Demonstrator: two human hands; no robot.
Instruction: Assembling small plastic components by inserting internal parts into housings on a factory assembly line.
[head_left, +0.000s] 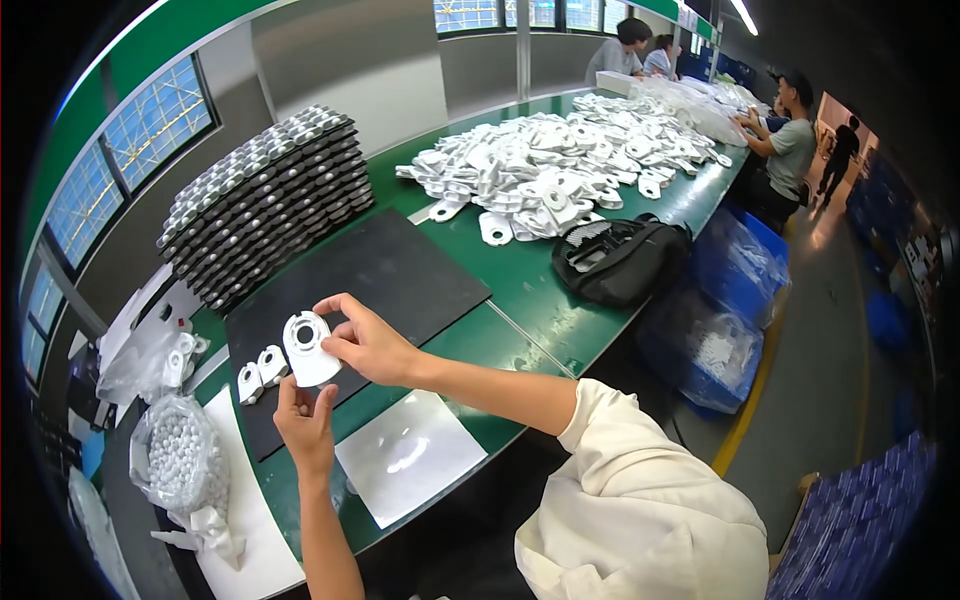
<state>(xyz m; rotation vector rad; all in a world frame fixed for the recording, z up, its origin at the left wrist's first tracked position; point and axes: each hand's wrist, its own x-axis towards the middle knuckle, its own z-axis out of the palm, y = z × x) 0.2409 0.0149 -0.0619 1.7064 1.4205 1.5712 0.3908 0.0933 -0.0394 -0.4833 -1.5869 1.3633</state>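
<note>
White plastic ring piece (319, 368), one of it, is up in the person's fingers, just over the near left part of the black mat (375, 265). The right hand (370, 345), at three o'clock from the piece, has its thumb and finger bent in close, pinching the rim. The left hand (305, 425), at six o'clock, has the bottom end between its thumb and finger, with only a small gap.

Only fingertips hold it, so it could slip if one pinch gets loose. If it drops, it could knock the two loose white pieces (268, 366) lying just beside it at eight o'clock. The bag of white balls (182, 450), farther out at eight o'clock, could spill if an arm bumps it. The black zip bag (630, 265), between two and three o'clock, sits near the table edge, so a push could tip it off.

Now I count. One mat, one zip bag, one ball bag. One white sheet (410, 458), between four and five o'clock. One stack of black trays (275, 205), near half past eleven; its layers blur, so I can't count them. One big heap of white pieces (560, 165), at two o'clock: too many to count, and the balls too.
</note>
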